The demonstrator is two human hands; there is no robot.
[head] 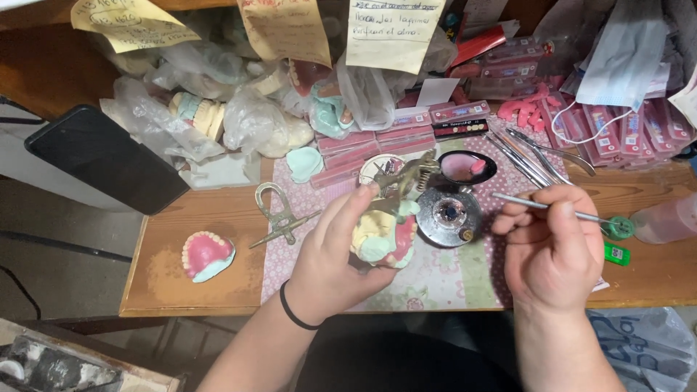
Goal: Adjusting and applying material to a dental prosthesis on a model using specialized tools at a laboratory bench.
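While gripped in right hand, metal instrument lengthwise, tip leftward.

Dark phone screen far left, yellowish paper notes hanging far, pink flat packages stacked far right

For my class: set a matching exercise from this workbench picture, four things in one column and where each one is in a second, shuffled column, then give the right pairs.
Things
1. Dental model on articulator
2. Thin metal tool
3. Pink denture
4. Black phone

Places
A. Lying alone on the wood, left of the mat
B. Held in the right hand
C. Off the bench's far left edge
D. Held in the left hand

Pairs: 1-D, 2-B, 3-A, 4-C
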